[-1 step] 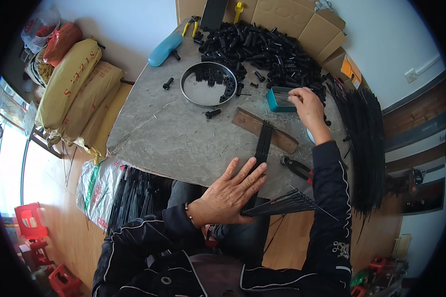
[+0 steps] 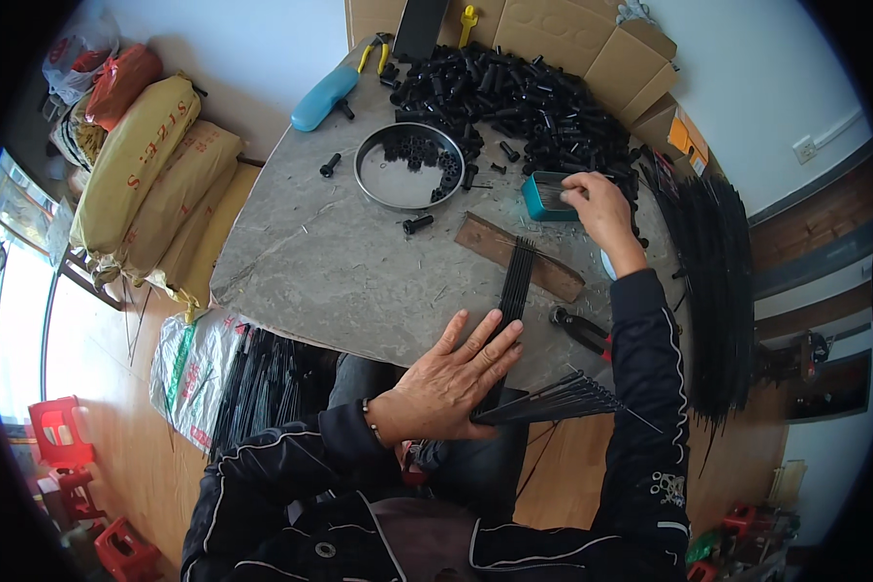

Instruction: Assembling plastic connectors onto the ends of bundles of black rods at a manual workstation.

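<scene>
My left hand (image 2: 448, 378) lies flat with fingers spread across a bundle of thin black rods (image 2: 517, 276) at the table's near edge. The rods' far ends rest on a brown wooden strip (image 2: 480, 237), while another group of black rods (image 2: 553, 400) fans out to the right from under the palm. At the right of the table my right hand (image 2: 599, 209) has its fingertips pinched together over a small teal box (image 2: 533, 200). Thin metal pieces show inside it; whatever the fingertips hold is too small to make out.
Red-handled pincers (image 2: 582, 333) lie right of the rods. A round metal tray (image 2: 383, 192) holds small black parts. Behind are a heap of black cylindrical parts (image 2: 514, 92), a light-blue case (image 2: 322, 99) and cardboard (image 2: 543, 39). Long black rods (image 2: 713, 281) stand at the right edge.
</scene>
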Motion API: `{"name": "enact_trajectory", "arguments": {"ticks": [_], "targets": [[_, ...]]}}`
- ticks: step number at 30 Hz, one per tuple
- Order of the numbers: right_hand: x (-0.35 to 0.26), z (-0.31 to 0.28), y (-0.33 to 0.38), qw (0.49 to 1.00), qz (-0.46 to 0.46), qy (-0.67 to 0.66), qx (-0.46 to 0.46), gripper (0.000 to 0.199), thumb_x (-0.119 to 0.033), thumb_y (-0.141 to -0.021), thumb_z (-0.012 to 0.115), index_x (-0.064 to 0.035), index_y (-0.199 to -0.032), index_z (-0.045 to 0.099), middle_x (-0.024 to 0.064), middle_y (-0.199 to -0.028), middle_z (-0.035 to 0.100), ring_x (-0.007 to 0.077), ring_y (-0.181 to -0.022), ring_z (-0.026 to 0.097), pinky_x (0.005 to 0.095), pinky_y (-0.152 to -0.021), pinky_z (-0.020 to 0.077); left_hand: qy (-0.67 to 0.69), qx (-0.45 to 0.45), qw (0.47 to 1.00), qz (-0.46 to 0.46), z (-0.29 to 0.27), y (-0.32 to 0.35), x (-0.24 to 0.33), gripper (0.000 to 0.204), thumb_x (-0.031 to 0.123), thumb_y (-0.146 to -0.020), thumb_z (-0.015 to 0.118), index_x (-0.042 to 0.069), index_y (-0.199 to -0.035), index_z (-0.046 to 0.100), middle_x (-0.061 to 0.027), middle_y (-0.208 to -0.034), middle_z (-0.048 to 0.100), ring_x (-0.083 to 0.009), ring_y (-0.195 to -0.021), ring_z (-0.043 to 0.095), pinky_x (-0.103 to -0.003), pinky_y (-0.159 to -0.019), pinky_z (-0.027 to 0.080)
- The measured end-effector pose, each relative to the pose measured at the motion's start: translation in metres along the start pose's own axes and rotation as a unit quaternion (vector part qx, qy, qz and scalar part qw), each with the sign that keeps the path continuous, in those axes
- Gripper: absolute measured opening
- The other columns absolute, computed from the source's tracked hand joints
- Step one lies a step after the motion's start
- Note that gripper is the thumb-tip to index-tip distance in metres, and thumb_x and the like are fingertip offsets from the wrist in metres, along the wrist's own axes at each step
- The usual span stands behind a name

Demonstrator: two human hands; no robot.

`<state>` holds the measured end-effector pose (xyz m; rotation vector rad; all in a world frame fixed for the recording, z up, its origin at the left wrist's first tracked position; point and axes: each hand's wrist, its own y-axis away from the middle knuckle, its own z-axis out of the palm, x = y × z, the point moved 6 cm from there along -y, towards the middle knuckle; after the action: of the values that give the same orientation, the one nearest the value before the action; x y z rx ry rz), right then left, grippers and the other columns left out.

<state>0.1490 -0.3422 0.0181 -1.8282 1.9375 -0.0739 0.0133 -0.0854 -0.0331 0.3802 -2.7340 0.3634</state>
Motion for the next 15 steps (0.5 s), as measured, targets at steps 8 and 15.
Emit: {"name": "enact_trajectory", "arguments": {"ticks": [8, 15], "targets": [[0.005, 0.009, -0.015, 0.993, -0.04, 0.107, -0.022, 0.013, -0.014, -0.085, 0.058, -0.0065, -0.095, 0.061, 0.0109, -0.089, 0.062, 0.0293, -0.086, 0.061, 0.0391, -0.075, 0.0469, -0.008, -0.004, 1.0, -0.004, -0.001, 0.002, -0.001, 0.099, 0.065, -0.07, 0.065, 0.003, -0.142, 0.038, -0.0161, -0.155, 0.02, -0.0342, -0.145, 0.013, -0.053, -0.115, 0.01], [-0.037, -0.028, 0.016, 0.995, -0.073, -0.029, 0.066, 0.015, -0.007, -0.086, 0.053, -0.0052, -0.099, 0.06, 0.0109, -0.085, 0.059, 0.0287, -0.082, 0.061, 0.0364, -0.072, 0.0471, -0.006, 0.001, 1.0, 0.001, -0.002, 0.0, 0.0, 0.099, 0.066, -0.07, 0.064, 0.003, -0.142, 0.039, -0.0165, -0.154, 0.021, -0.0344, -0.145, 0.013, -0.053, -0.115, 0.01]]}}
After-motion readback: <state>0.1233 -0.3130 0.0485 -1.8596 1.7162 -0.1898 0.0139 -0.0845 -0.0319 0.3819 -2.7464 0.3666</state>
